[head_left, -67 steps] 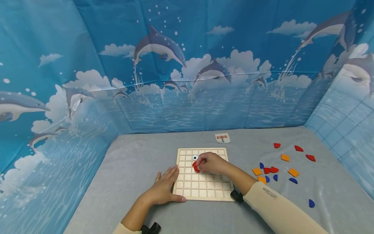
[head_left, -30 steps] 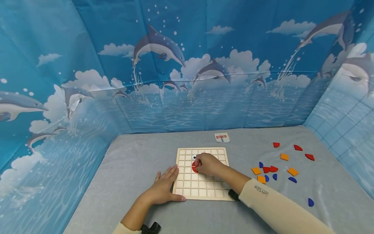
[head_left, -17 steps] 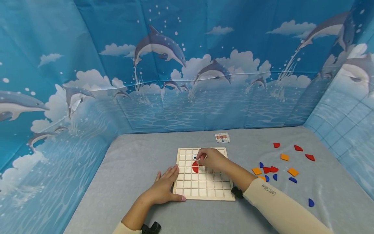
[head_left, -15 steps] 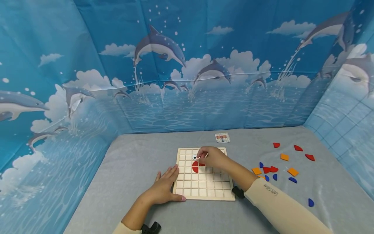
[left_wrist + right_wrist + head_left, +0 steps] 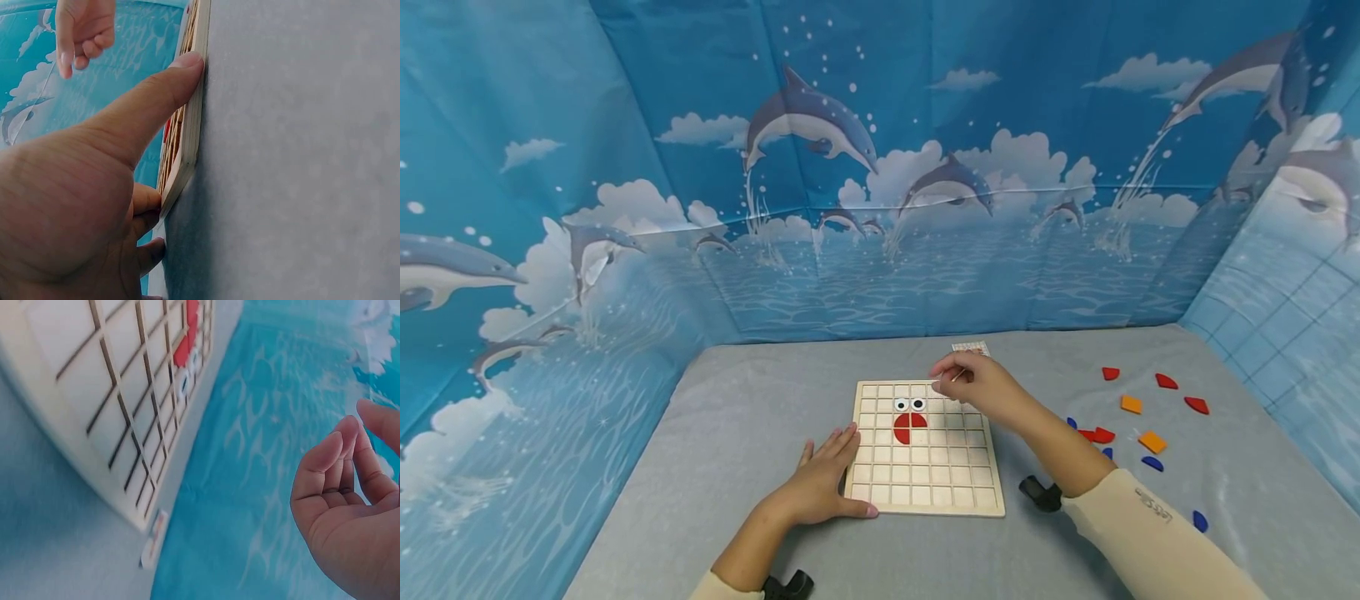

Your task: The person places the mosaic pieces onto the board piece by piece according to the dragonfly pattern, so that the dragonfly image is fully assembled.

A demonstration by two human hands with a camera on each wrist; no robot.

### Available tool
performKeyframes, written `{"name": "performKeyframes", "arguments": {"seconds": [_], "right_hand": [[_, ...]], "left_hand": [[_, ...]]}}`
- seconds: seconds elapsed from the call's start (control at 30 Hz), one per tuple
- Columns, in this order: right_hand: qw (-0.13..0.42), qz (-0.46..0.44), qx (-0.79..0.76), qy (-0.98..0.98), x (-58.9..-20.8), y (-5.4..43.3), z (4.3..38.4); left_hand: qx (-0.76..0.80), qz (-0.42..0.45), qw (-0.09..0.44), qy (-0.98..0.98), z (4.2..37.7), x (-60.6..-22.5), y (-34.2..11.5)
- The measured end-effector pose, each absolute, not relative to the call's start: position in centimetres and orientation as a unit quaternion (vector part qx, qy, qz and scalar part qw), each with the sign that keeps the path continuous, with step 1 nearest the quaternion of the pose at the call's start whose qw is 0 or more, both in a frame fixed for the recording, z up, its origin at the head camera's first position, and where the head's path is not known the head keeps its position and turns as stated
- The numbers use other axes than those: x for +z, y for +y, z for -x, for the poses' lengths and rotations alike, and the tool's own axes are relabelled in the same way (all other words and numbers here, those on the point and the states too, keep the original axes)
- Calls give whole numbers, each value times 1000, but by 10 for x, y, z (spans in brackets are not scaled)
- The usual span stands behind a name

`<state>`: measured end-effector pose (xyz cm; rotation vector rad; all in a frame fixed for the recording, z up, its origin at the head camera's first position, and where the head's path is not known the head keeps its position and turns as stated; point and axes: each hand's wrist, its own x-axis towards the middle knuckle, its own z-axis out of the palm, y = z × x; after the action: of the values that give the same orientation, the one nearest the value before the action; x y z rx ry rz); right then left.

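Note:
A square wooden grid board (image 5: 940,477) lies on the grey cloth. Several red quarter-circle pieces (image 5: 902,435) fill cells left of its middle, with two round eye pieces (image 5: 918,404) side by side just behind them. My left hand (image 5: 823,485) rests at the board's near left corner, fingers along the left edge and thumb (image 5: 153,94) against the front edge. Above the board's far right part, my right hand (image 5: 981,387) hangs in the air. The right wrist view shows its fingers (image 5: 312,472) loosely curled with nothing between them.
A small printed card (image 5: 964,347) lies behind the board, partly hidden by the right hand. Loose red pieces (image 5: 1197,405), orange squares (image 5: 1152,442) and blue pieces (image 5: 1200,522) are scattered at the right. A dolphin-print curtain (image 5: 850,275) stands behind the cloth.
My right hand has left the red and eye pieces and moved up and to the right. A second eye piece and the red quarters now show uncovered. The left hand stays put.

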<state>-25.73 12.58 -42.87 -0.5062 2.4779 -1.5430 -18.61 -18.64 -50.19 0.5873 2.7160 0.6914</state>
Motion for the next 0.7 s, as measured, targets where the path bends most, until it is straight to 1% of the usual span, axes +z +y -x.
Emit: {"name": "performKeyframes", "arguments": {"seconds": [0.23,0.47,0.7], "right_hand": [[76,144,-532,831,-425,161,249],[56,107,-498,859,-427,199,235],[56,84,-468,878,-435,232,224]], "left_hand": [[238,-205,139,939,187,-503,-187],[237,-204,138,940,187,-505,-186],[238,-202,142,939,188,-505,-187]]}}
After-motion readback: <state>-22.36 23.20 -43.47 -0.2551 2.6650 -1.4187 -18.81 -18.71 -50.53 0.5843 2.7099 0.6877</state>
